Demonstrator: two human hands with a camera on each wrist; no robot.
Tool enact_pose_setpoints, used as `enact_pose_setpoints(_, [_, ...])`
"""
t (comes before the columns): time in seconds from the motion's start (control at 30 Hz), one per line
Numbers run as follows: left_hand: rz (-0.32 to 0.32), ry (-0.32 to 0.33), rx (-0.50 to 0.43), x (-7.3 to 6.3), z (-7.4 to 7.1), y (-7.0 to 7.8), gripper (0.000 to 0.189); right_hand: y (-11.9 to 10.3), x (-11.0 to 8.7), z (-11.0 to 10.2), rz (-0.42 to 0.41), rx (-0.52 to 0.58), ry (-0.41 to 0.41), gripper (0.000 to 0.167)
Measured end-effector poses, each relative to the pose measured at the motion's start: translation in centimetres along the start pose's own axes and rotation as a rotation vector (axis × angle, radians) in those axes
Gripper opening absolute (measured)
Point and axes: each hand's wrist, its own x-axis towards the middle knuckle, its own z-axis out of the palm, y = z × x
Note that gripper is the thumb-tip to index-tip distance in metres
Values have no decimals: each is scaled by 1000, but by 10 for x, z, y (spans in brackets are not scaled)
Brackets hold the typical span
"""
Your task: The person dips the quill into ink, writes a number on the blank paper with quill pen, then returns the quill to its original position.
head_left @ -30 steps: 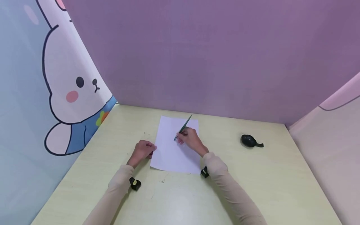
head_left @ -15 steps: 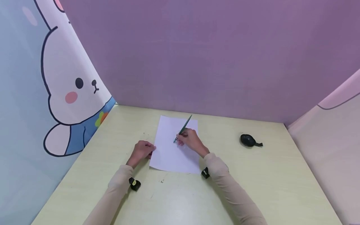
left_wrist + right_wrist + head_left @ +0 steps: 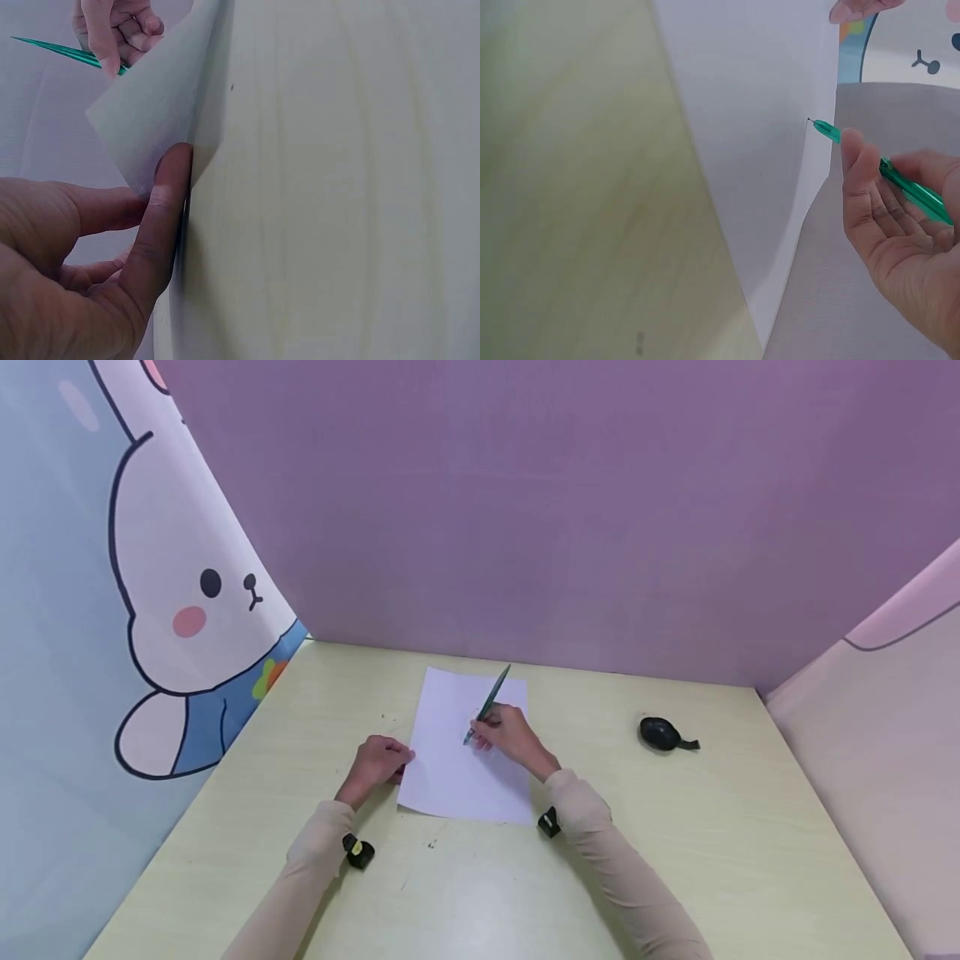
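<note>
A white sheet of paper (image 3: 461, 785) lies on the table in the head view. My right hand (image 3: 508, 731) grips a green pen (image 3: 492, 691) over the sheet, the pen's upper end tilted away to the right. In the right wrist view the tip of the pen (image 3: 826, 130) is at the paper's surface; whether it touches cannot be told. My left hand (image 3: 380, 758) is at the sheet's left edge. The left wrist view shows the left hand (image 3: 82, 270) pinching that edge between thumb and finger, with part of the paper (image 3: 161, 105) raised off the table.
A black rounded object with a short tail (image 3: 660, 734) lies on the table's right side. A purple wall (image 3: 525, 510) rises behind the table (image 3: 712, 827). On the left hangs a cloth with a cartoon rabbit (image 3: 172, 568). Small dark marks dot the tabletop.
The pen's tip has moved slightly toward the person, with the right hand shifting along. The left hand keeps its place at the paper's edge. The whole head view has drifted a little.
</note>
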Motion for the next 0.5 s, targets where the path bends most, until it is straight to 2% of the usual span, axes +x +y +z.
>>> enact_pose_setpoints(0.27, [6, -3, -7, 0, 0, -1, 20, -1, -2, -2, -14, -43, -4, 11])
enact_pose_setpoints(0.5, [2, -9, -22, 1, 0, -1, 21, -3, -3, -5, 13, -47, -26, 12])
